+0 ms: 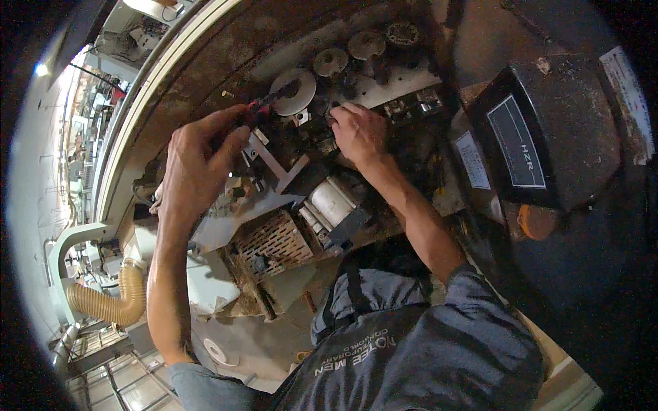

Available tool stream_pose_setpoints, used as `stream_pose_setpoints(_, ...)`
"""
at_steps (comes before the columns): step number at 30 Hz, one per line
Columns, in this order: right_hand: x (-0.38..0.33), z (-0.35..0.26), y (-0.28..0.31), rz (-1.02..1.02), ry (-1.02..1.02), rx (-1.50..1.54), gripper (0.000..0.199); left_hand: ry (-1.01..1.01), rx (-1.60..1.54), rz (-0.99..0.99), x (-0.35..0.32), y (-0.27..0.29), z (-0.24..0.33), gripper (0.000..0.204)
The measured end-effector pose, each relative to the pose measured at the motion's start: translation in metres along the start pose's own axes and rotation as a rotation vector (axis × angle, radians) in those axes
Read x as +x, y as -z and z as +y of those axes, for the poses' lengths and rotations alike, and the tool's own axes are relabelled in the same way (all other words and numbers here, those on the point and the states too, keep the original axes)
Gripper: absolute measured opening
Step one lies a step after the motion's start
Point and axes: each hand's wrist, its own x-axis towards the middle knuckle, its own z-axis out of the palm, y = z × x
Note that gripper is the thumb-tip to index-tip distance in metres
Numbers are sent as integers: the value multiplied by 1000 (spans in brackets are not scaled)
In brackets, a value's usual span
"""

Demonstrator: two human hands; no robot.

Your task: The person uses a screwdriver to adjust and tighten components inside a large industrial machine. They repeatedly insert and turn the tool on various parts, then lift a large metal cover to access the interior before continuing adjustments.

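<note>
A slim hand tool with a bright red grip [259,106] is being held toward 11 o'clock of the view, its exact kind staying unclear because much of it is being covered. Its dark end is pointing toward 2 o'clock, reaching the flat, round, pale grey metal disc [305,94]; whether the dark streak crossing the disc is tool or shadow is remaining uncertain. Toward 12 o'clock, a dark, grimy metal mechanism [321,128] is lying just beside the disc, on its 5 o'clock side, its finer parts disappearing in shade.
</note>
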Motion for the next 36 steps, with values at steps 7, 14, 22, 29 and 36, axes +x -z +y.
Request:
stream_pose_setpoints(7, 12, 6, -13, -17, 59, 60, 6, 15, -44, 26, -16, -6, -9, 36)
stream_pose_setpoints(14, 16, 1, -23, 7, 58, 74, 9, 111, -172, -52, -23, 0, -29, 36)
stream_pose_setpoints(22, 14, 5, -11, 144, 40, 57, 11, 101, -211, 92, -33, -2, -29, 35)
stream_pose_setpoints(29, -117, 33, 105, 65, -217, 294, 8, 180, -247, -62, -39, 5, -14, 35)
stream_pose_setpoints(36, -265, 112, 111, -367, -338, -57, 33, -199, -11, -57, 0, -5, -14, 35)
